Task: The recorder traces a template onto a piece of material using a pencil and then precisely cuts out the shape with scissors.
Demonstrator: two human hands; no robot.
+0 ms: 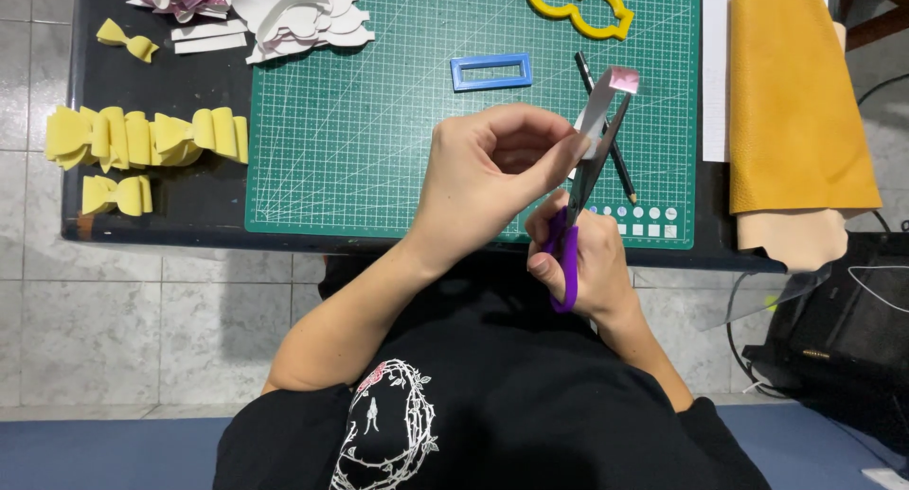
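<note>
Grey tiled floor below, with a dark table (189, 215) at the far side carrying a green cutting mat (379, 149).

Over the near edge of the mat, raised off the table: a pale strip (609, 90) with a pink tip, pinched at its lower end by the fingers of the left hand (483, 173), grip clenched on it. Just right of that, the right hand (587, 263), grip closed through the purple loops of the scissors (592, 168). Blades pointing far and up along the strip, touching or very nearly so; cannot tell how wide the jaws stand.

Step in hand, by the look of it: trimming the strip along one edge. Calls for a steady pinch and the edge kept fed straight between the blades.

Lying on the mat beside the hands: a pencil (625, 179), a blue rectangular frame (490, 71) and, at the far edge, a yellow outline template (573, 7). At the far left, white cut shapes (303, 21); on the bare table left of the mat, yellow folded bows (142, 140). On the right, a mustard leather sheet (795, 102) draped over the near edge.

No box, tray or other container in sight; all pieces loose on the table.
</note>
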